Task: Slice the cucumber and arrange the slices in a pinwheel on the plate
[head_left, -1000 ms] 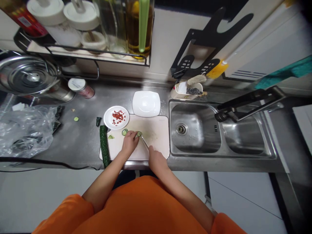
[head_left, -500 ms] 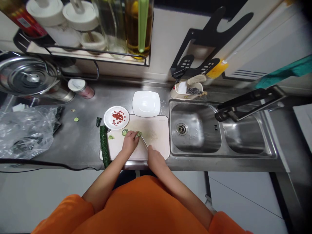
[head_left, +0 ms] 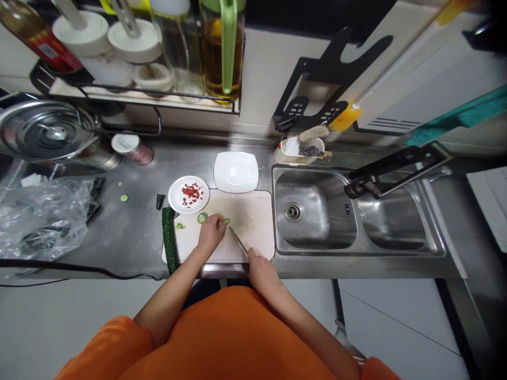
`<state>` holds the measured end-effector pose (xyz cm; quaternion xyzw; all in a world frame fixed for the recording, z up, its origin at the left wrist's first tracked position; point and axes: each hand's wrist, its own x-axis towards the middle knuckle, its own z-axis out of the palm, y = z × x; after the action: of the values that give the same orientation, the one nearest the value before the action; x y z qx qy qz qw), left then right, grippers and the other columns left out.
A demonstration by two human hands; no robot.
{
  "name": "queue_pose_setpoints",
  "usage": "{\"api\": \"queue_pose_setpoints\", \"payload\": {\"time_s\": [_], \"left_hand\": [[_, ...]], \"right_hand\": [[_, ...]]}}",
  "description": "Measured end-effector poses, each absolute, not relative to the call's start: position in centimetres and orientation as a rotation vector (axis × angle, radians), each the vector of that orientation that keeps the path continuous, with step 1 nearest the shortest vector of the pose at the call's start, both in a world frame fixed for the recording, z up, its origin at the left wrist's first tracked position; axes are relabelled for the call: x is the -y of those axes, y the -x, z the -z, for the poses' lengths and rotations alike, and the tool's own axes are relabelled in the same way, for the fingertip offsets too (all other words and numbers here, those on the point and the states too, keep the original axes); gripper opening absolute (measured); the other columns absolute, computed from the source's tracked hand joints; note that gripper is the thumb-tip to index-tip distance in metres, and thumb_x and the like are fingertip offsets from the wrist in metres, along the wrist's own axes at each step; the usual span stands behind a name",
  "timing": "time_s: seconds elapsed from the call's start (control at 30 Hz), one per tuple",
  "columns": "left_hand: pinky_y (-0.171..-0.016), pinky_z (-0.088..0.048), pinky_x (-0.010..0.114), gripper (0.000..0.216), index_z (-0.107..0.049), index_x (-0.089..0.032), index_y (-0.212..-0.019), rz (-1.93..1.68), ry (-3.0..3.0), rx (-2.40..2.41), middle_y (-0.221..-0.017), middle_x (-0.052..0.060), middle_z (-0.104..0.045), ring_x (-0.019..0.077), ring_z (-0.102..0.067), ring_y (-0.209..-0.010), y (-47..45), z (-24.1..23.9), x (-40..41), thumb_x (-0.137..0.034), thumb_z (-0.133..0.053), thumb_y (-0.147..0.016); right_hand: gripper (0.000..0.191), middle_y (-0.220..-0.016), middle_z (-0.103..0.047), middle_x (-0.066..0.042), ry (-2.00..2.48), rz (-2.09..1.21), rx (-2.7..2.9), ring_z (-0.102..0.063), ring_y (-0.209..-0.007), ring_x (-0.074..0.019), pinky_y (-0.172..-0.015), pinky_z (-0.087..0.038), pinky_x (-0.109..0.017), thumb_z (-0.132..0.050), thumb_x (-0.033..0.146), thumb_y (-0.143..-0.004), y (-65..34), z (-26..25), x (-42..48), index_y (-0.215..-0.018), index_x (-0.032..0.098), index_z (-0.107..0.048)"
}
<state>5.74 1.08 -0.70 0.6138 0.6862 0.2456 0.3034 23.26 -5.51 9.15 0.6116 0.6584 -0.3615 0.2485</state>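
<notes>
On the pale cutting board (head_left: 253,232), my left hand (head_left: 212,230) pinches a small cucumber slice (head_left: 225,221) at its fingertips. My right hand (head_left: 261,269) is closed round the handle of a knife (head_left: 238,241), whose tip points up and left toward that slice, a little apart from it. Further cucumber slices (head_left: 202,217) lie just behind my left fingers. A dark green length of cucumber (head_left: 169,240) rests along the board's left edge, with a few green scraps (head_left: 180,226) beside it.
A round white plate (head_left: 174,195) with red bits overlaps the board's back left corner; a white square dish (head_left: 236,171) stands behind. To the right is a double sink (head_left: 317,211) with a black faucet (head_left: 368,179). A plastic bag (head_left: 47,211), can (head_left: 132,149) and pot (head_left: 47,132) are left.
The knife has drawn back toward me and to the right, away from the slice. My left hand stays nearly in place, still pinching. The whole view has shifted slightly.
</notes>
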Motion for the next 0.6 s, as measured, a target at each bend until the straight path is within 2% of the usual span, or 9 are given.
{"api": "queue_pose_setpoints", "payload": {"time_s": [0.07,0.2,0.37,0.47,0.6], "left_hand": [[-0.065,-0.045,0.027,0.008,-0.062,-0.020,-0.078,-0.640,-1.515,-1.838,-0.068,-0.001,-0.062,0.0143,-0.055,-0.062,-5.2,0.0,-1.0,-0.026,-0.057,-0.076],[-0.065,-0.045,0.024,0.020,-0.064,-0.019,-0.083,-0.709,-1.244,-1.973,-0.071,-0.001,-0.066,0.0135,-0.059,-0.064,-2.7,-1.3,-0.9,-0.036,-0.059,-0.073],[-0.069,-0.046,0.027,0.022,-0.067,-0.020,-0.084,-0.619,-1.240,-2.137,-0.071,0.000,-0.067,0.0157,-0.060,-0.066,0.3,-1.5,-1.0,-0.036,-0.058,-0.072],[-0.078,-0.046,0.032,0.024,-0.068,-0.018,-0.090,-0.589,-1.497,-2.137,-0.081,0.006,-0.068,0.0201,-0.061,-0.078,0.7,-1.1,-0.8,-0.033,-0.054,-0.077],[-0.092,-0.043,0.038,0.030,-0.065,-0.019,-0.105,-0.588,-1.876,-1.988,-0.105,0.011,-0.066,0.0252,-0.057,-0.101,0.2,-0.2,-0.3,-0.033,-0.052,-0.082]], "right_hand": [[0.043,-0.095,-0.064,-0.015,-1.675,0.995,-1.780,-0.061,-0.098,-0.0236,-0.075,-0.043,-0.029,-0.032,0.000,-0.085,-23.5,-9.1,5.6,-0.125,0.013,-0.043],[0.045,-0.092,-0.062,-0.012,-1.720,1.006,-1.753,-0.061,-0.092,-0.0222,-0.072,-0.041,-0.028,-0.031,0.002,-0.085,-24.1,-8.7,5.7,-0.124,0.019,-0.045],[0.038,-0.097,-0.057,-0.010,-1.769,0.983,-1.839,-0.059,-0.081,-0.0189,-0.068,-0.039,-0.027,-0.033,0.012,-0.090,-25.0,-8.0,6.2,-0.124,0.022,-0.047],[0.037,-0.099,-0.053,-0.008,-1.804,1.027,-1.933,-0.057,-0.076,-0.0162,-0.068,-0.039,-0.026,-0.032,0.018,-0.092,-25.5,-7.8,6.7,-0.125,0.024,-0.048],[0.042,-0.101,-0.050,-0.008,-1.970,1.065,-2.043,-0.055,-0.079,-0.0149,-0.074,-0.041,-0.025,-0.036,0.018,-0.091,-26.0,-7.5,7.7,-0.132,0.024,-0.046]]}}
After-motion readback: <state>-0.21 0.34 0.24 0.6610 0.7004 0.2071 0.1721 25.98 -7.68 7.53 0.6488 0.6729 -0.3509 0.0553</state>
